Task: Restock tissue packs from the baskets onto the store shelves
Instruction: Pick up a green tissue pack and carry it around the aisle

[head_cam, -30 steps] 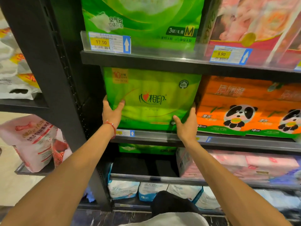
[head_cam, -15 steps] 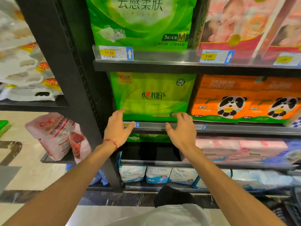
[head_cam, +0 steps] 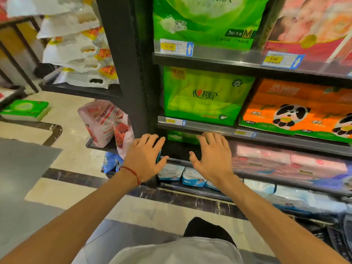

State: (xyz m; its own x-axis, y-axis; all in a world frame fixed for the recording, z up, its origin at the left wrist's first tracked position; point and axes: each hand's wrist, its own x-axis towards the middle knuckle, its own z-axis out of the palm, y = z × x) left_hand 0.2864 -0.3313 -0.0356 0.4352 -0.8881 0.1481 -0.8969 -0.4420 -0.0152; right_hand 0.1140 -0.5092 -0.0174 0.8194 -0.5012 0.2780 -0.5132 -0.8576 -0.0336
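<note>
Green tissue pack (head_cam: 205,96) sits fully on its shelf (head_cam: 200,127), upright and face out, with its lower edge just behind the rail. Orange panda packs (head_cam: 297,109) stand just beside it on the right; touching or not, cannot tell. Change over the last second: both hands flanked the pack and pressed it in, then slid to its bottom edge. Now both are off it and hang below it, in front of the dark gap under the shelf. Left hand (head_cam: 144,159): fingers straight and spread, palm down, holding nothing; red cord (head_cam: 131,171) at the wrist. Right hand (head_cam: 213,157): same, fingers fanned, thumb out, empty. The view has swung left and takes in more floor. A second green pack (head_cam: 24,109) lies flat there, well to the left of and below the shelved pack. Judgement: this placement is finished and the hands are free for the next pack. No basket is in view, so the next source is uncertain; the floor pack is a likely candidate.
</note>
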